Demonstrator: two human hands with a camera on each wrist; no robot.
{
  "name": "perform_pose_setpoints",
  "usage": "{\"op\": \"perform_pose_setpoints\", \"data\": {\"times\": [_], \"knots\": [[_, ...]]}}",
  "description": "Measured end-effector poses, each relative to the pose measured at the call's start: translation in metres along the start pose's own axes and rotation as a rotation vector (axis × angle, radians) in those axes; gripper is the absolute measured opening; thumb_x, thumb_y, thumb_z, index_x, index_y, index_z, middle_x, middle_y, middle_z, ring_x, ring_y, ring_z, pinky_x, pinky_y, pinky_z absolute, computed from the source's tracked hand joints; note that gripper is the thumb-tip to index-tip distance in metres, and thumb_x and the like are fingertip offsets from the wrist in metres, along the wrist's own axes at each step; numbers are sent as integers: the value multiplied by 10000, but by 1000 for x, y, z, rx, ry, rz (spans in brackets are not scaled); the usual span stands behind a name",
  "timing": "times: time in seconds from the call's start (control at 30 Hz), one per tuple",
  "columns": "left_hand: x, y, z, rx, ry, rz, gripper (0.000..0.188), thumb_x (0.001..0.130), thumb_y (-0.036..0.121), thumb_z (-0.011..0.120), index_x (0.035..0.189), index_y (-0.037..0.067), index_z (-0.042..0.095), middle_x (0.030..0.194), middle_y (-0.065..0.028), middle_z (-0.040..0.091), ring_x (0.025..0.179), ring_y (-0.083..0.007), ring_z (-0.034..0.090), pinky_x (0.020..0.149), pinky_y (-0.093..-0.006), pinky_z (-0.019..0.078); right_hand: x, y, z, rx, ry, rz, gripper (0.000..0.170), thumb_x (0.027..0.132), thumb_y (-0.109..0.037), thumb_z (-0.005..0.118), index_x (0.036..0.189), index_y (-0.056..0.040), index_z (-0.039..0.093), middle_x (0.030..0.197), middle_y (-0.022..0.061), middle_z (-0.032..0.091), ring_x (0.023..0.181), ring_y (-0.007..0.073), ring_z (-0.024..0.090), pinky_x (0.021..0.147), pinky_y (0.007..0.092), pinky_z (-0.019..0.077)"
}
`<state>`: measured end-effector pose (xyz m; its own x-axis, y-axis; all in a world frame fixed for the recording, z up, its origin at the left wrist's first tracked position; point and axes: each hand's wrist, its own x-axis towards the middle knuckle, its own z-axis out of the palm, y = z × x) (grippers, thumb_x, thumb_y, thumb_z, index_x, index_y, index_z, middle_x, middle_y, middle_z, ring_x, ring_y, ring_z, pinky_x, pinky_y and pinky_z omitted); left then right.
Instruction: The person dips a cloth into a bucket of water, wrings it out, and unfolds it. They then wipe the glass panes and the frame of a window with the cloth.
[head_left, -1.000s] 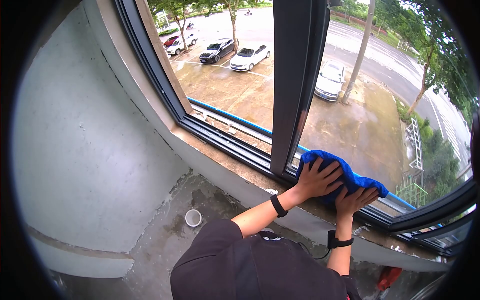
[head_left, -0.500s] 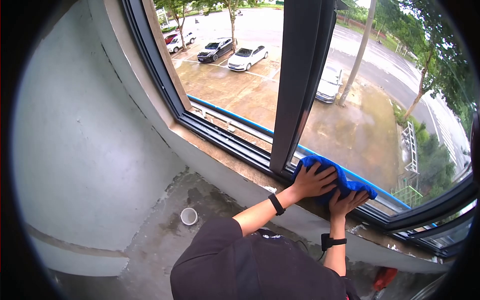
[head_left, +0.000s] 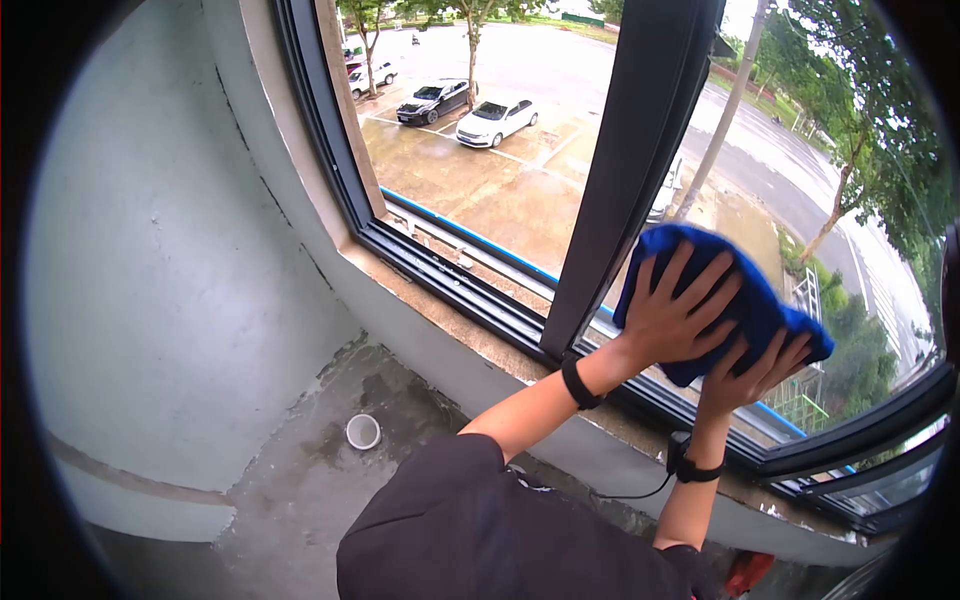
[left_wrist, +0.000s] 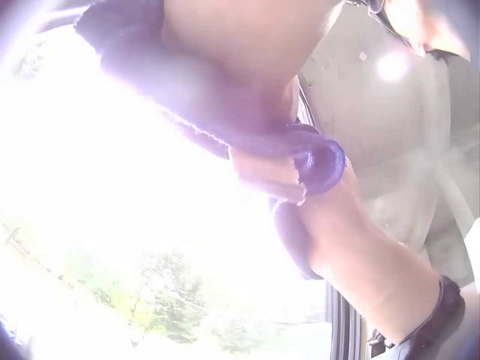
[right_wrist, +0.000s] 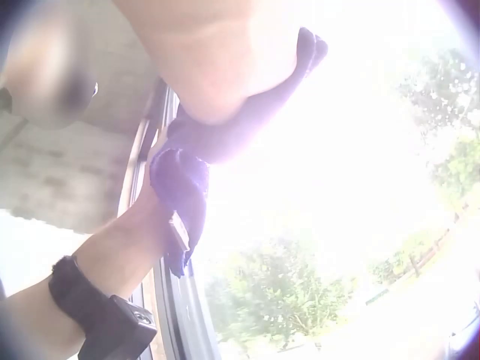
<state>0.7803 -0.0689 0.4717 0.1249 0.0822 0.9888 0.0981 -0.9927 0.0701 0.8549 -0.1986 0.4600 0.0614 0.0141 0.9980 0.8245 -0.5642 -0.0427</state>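
Observation:
A blue cloth (head_left: 755,285) lies against the right-hand window pane (head_left: 735,190), under both hands. The left hand (head_left: 678,318) presses on its left part with fingers spread. Lower and to the right, the right hand (head_left: 752,372) rests on the cloth's lower edge, fingers spread and fairly straight. Both palms are turned away from the head view. In the left wrist view the cloth (left_wrist: 319,161) has a curled edge near the other hand. Folds of the cloth (right_wrist: 180,180) show between the two hands in the right wrist view, where strong glare washes out the glass.
A dark window post (head_left: 635,150) stands left of the hands. Below them runs a rough sill (head_left: 440,305) with dark window tracks. A white cup-like container (head_left: 363,432) is on the floor, and a red item (head_left: 748,573) lies at the lower right. Parked cars are outside.
Both hands and the cloth have moved up the pane from its lower edge, and slightly right. The cloth is spread wider. The head view has shifted a little.

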Motion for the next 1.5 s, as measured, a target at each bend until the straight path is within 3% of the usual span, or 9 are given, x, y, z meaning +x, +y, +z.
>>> {"op": "perform_pose_setpoints", "data": {"times": [0.07,0.23,0.37,0.5,0.67,0.97,1.1,1.3,1.5], "knots": [[-44,-8,7,37,-46,8,529,807,526,669,1250,237,654,1446,-43,515,1332,-446,399,1062,-658,225,-44,3,1,-29,-71,-26,554,973,-265,590,1444,-25,425,1521,288,353,1417,503,296,1165,631,180],[-162,-15,4,98,-285,-16,422,791,585,681,1081,278,687,1330,15,577,1217,-384,465,961,-606,344,-202,26,-7,-82,-335,-97,667,953,-336,605,1484,-69,302,1554,307,250,1426,554,205,1125,710,137],[-143,-19,-4,28,-273,-118,474,793,574,697,1133,243,687,1356,-19,555,1229,-411,449,993,-622,321,-132,23,-12,12,-331,-155,648,908,-310,680,1441,-70,399,1528,295,317,1412,531,266,1134,678,179],[-31,-12,-8,22,-121,-80,557,837,535,667,1280,198,626,1476,-106,459,1334,-497,355,1049,-689,223,-6,6,-9,26,-130,-169,536,901,-249,697,1367,-49,526,1480,248,436,1377,460,389,1152,599,241],[27,13,-3,-35,-18,-106,567,862,505,647,1326,184,595,1498,-109,434,1345,-499,346,1055,-696,217,38,-4,-9,2,-44,-99,530,954,-237,624,1428,-49,479,1515,228,400,1398,463,353,1163,575,237],[-156,5,-5,-94,-358,-105,483,838,476,694,1254,258,583,1438,-14,523,1237,-452,449,910,-661,346,-193,44,-44,-96,-635,-3,774,929,-399,625,1507,-26,268,1540,366,223,1410,585,204,1142,668,160],[-59,13,-10,-278,-255,-28,527,857,319,697,1334,248,484,1534,-15,432,1307,-445,407,978,-672,245,-109,31,-16,7,-336,-79,716,960,-401,552,1520,-103,220,1567,331,208,1433,565,179,1150,658,123],[85,7,-13,-243,75,42,461,849,298,696,1276,169,581,1515,-90,456,1365,-485,379,1094,-694,150,74,-9,-2,-36,38,-29,626,968,-368,581,1456,-18,405,1543,219,367,1434,430,314,1175,570,208],[-47,-17,-2,-91,-3,72,409,877,379,680,1248,212,644,1451,-78,539,1365,-436,423,1144,-619,163,-24,12,5,-179,-123,-109,771,957,-528,462,1531,-49,275,1556,290,287,1422,508,283,1141,647,197]]}}
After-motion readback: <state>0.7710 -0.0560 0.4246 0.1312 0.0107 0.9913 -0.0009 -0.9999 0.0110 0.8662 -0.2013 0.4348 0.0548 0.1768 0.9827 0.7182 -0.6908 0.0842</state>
